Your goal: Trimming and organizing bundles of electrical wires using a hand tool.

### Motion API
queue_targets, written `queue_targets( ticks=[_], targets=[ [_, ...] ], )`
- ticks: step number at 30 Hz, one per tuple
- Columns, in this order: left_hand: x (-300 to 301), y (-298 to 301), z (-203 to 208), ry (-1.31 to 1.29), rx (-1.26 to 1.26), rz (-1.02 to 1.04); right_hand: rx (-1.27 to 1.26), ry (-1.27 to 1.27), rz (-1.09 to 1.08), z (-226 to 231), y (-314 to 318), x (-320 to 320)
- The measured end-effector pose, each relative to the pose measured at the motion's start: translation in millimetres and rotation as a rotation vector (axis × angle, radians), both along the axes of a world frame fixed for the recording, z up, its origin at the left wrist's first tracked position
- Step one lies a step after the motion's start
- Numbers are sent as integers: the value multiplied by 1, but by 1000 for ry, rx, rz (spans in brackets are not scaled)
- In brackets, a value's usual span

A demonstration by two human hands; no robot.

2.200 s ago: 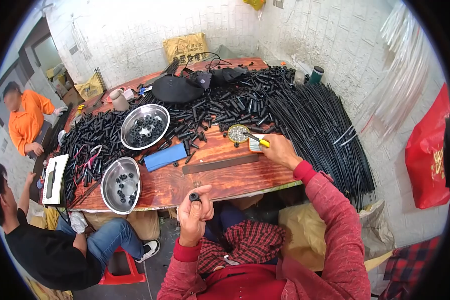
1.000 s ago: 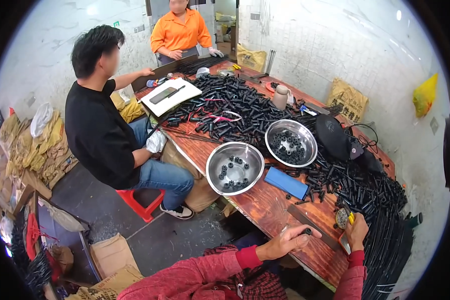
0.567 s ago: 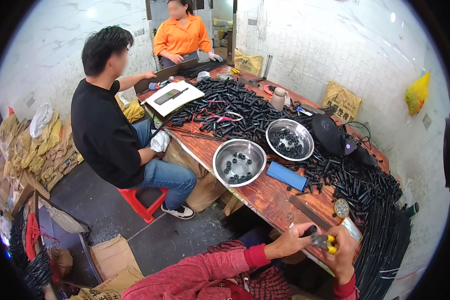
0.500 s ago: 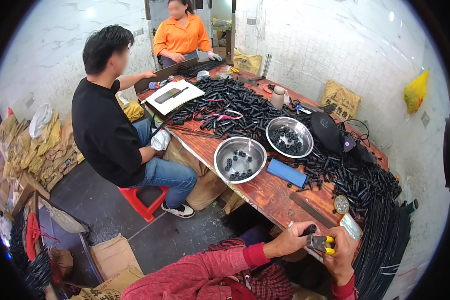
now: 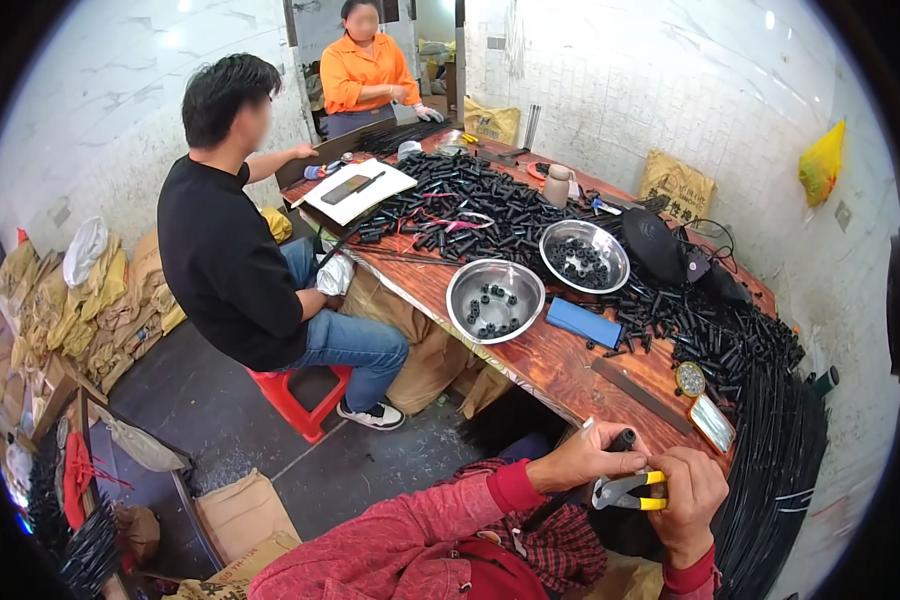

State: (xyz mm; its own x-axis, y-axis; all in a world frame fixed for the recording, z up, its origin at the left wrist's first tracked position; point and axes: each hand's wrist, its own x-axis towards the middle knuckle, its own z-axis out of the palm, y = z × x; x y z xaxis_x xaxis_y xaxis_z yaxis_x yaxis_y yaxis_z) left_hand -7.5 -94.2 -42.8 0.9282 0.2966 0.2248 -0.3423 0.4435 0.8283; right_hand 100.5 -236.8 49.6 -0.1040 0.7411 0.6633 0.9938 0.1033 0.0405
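My left hand (image 5: 585, 458), in a red cuff, is closed around a black tube (image 5: 624, 440) whose rounded end sticks up past the thumb and fingers. A black rod-like length shows below that hand; whether it belongs to the same piece I cannot tell. Beside it, my right hand (image 5: 692, 492) grips end-cutting pliers (image 5: 612, 492) with yellow handles. Their metal jaws point left, apart from the tube end and just below the left fingers. Both hands are over the near edge of the wooden table (image 5: 530, 362).
Piles of short black tubes (image 5: 500, 205) and long black rods (image 5: 785, 470) cover much of the table. Two steel bowls (image 5: 454, 300) hold small black parts. Near my hands lie a blue case (image 5: 583, 322), a flat dark bar (image 5: 640, 395) and a mirror (image 5: 712, 423). Two people are across the table.
The pliers have moved down and left, away from the tube end, and their jaws now show spread. My left hand has risen slightly. The view has shifted a little.
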Motion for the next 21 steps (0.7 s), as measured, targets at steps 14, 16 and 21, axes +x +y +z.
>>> queue_targets(
  ticks=[14, 16, 21],
  targets=[
    [-3, 21, 2, 42, 5, 105, -66, 1619, 31, -28, 8, 9],
    [3, 21, -4, 9, -33, 48, -77, 1512, 53, -29, 4, 13],
    [9, 14, -6, -2, -55, 38, -94, 1064, 82, -40, 5, 19]
  ],
)
